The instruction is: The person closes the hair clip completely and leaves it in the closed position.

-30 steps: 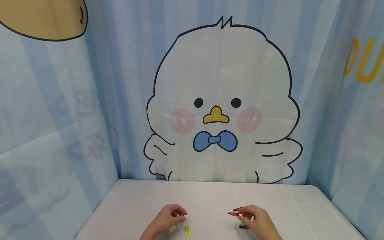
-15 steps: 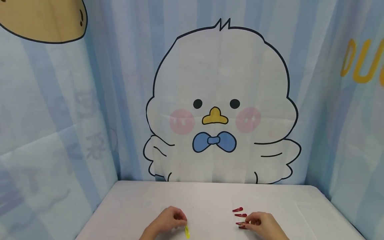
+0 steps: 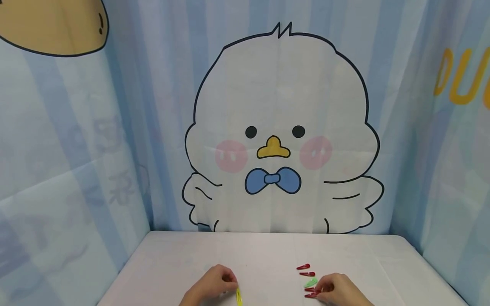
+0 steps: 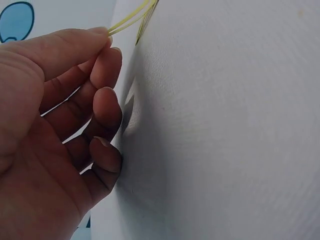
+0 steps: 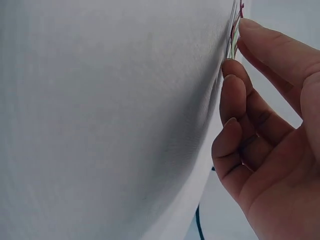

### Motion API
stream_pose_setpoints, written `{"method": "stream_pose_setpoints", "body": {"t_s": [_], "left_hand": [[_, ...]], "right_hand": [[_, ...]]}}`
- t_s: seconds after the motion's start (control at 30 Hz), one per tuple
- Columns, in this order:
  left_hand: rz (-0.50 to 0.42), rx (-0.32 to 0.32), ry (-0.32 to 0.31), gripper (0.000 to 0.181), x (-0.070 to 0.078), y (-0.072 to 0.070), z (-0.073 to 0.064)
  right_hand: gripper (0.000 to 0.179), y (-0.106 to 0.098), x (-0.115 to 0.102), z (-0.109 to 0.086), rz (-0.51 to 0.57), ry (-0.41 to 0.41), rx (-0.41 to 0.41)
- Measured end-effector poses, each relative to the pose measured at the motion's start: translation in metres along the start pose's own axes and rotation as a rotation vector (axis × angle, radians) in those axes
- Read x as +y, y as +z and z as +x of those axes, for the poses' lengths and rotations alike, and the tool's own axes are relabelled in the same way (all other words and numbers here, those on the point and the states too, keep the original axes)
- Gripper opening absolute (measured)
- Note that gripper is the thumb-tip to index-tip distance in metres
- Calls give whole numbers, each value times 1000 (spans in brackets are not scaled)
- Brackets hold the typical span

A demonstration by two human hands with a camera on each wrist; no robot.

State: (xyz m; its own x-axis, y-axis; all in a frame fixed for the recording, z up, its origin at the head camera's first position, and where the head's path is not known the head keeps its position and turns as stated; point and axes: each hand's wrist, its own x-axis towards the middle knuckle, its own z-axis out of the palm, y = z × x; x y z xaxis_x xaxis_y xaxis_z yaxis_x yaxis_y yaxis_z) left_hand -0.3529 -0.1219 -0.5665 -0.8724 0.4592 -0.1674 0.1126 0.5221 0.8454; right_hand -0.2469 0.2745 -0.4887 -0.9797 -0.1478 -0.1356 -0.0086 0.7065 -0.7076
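My left hand (image 3: 214, 281) pinches one end of a yellow hair clip (image 3: 239, 297) between thumb and forefinger; in the left wrist view the yellow clip (image 4: 131, 19) slants up from the fingertips, close to the white cloth. My right hand (image 3: 338, 289) pinches a red hair clip (image 3: 310, 295) at the near end of a short column of clips. Another red clip lies just behind it, then a green hair clip (image 3: 311, 282), then two red clips, the farthest red clip (image 3: 303, 267) tilted slightly. In the right wrist view the fingers mostly hide the clips.
Both hands are low over a white-covered table (image 3: 268, 250). A striped blue curtain (image 3: 164, 127) with a printed chick stands behind the table's back edge, and more curtain hangs at both sides.
My right hand has moved toward the table's front, leaving two red clips lying behind and uncovering the green one. My left hand stays nearly in place with the yellow clip.
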Motion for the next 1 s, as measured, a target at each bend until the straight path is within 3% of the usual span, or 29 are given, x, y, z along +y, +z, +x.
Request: {"method": "stream_pose_setpoints", "body": {"t_s": [0.07, 0.2, 0.33, 0.57, 1.0], "left_hand": [[13, 6, 3, 12, 11, -1, -9], [10, 30, 11, 9, 49, -3, -37], [-66, 94, 52, 6, 71, -5, -54], [-298, 178, 154, 9, 82, -7, -57], [-399, 236, 225, 16, 104, 2, -60]], "right_hand": [[6, 0, 0, 0, -3, -6, -12], [7, 0, 1, 0, -30, -31, -14], [6, 0, 0, -1, -53, -22, 15], [5, -4, -14, 0, -64, -13, 97], [12, -2, -45, -4, 12, -191, 144]]}}
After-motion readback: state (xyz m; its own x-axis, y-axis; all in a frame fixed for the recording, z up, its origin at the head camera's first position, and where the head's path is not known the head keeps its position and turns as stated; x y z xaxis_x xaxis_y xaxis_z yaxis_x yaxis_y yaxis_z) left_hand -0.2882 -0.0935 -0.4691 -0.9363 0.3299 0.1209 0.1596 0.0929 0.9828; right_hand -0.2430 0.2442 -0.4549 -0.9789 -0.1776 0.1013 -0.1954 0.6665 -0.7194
